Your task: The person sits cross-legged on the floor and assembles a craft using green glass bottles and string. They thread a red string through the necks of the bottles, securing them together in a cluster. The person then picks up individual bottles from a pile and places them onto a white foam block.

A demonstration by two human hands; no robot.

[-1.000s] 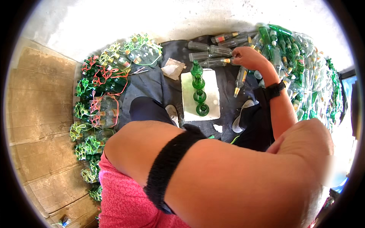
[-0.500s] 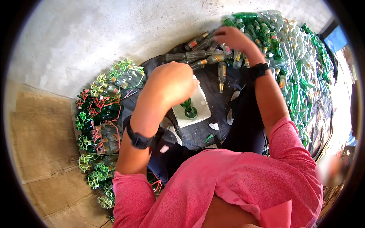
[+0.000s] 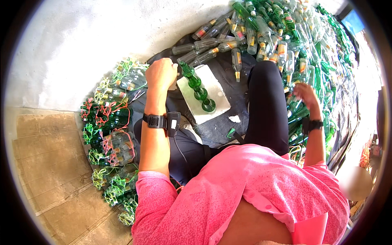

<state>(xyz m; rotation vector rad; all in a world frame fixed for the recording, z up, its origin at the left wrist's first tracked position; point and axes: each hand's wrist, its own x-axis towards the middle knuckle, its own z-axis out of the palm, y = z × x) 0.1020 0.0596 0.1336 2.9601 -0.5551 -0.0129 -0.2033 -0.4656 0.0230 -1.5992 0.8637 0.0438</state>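
- Clenching into a fist, the left hand [image 3: 161, 73] is resting just beside the green bottles [image 3: 198, 87] lying in a row on a white slab [image 3: 218, 100]; the right hand [image 3: 305, 94] is reaching, fingers loose and holding nothing, into the loose bottle heap [image 3: 294, 45].
- Lying finished at the person's left are bundles of bottles tied in coloured cord [image 3: 108, 122].
- Waiting beyond, by this view, is the far larger share, unbundled.
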